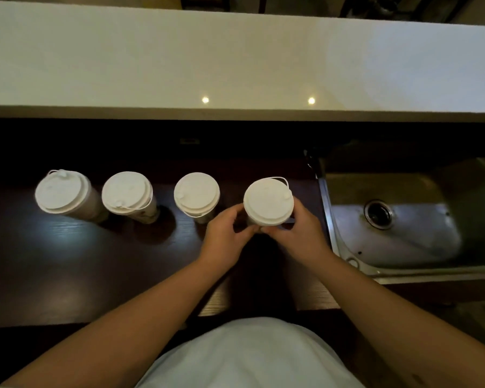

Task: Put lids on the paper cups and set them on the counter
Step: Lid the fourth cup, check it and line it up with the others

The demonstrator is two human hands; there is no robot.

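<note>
— What carries everything?
— A dark wooden bench (67, 261), glossy, with a steel sink (398, 233) set in at its right end.
— And on it?
— Four lidded paper cups (126, 193) in a row, all upright.

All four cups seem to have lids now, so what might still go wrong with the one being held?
Both hands, left hand and right hand, grip the rightmost paper cup below its lid. Squeezing the soft wall might pop the lid loose. The sink lies just to its right, so a slip could tip the cup in. The neighbouring cup stands close to the left hand and could get knocked.
</note>
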